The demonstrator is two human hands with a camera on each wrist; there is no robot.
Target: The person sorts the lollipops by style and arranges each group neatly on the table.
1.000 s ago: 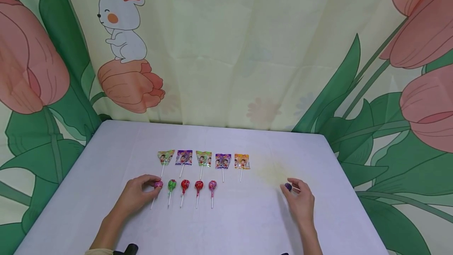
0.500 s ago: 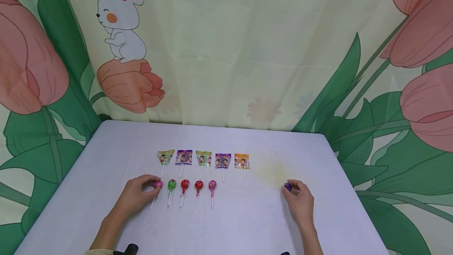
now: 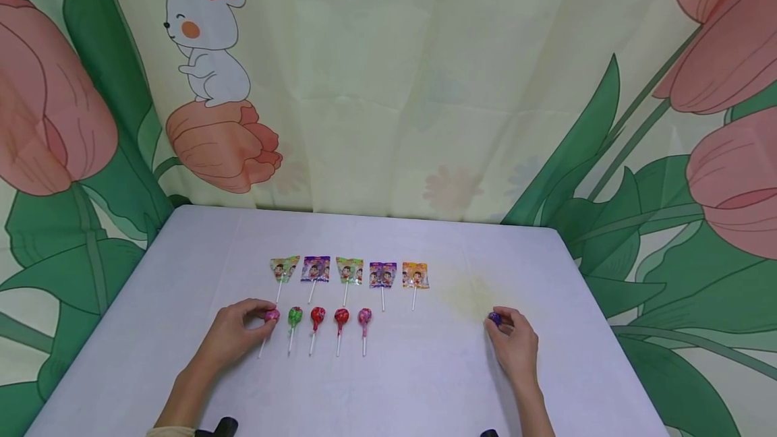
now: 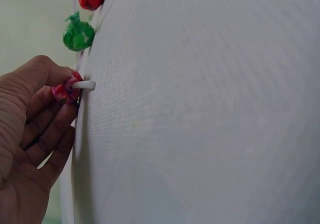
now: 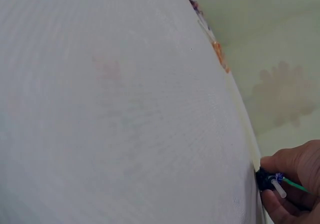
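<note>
At the left end of the nearer row, my left hand (image 3: 231,332) pinches the head of a pink lollipop (image 3: 271,315) between thumb and fingers. Its white stick points toward me, and in the left wrist view the lollipop (image 4: 67,90) is at the table surface. Beside it lies a green lollipop (image 3: 295,316), then red lollipops (image 3: 318,316) and another pink lollipop (image 3: 364,317). Far to the right, my right hand (image 3: 517,344) pinches a dark purple lollipop (image 3: 494,318) low over the table. The right wrist view shows its white stick (image 5: 278,188) and a thin green strip (image 5: 295,185) beside it.
Behind the nearer row lie several flat-wrapped lollipops: green packets (image 3: 349,271), purple packets (image 3: 382,275) and an orange packet (image 3: 415,275). All rest on a white-covered table (image 3: 413,383). A printed curtain (image 3: 388,86) hangs behind its far edge.
My right hand has shifted very slightly rightward with the purple lollipop, and the stick seen earlier is now hidden in the head view. My left hand stays in place on the pink lollipop.
</note>
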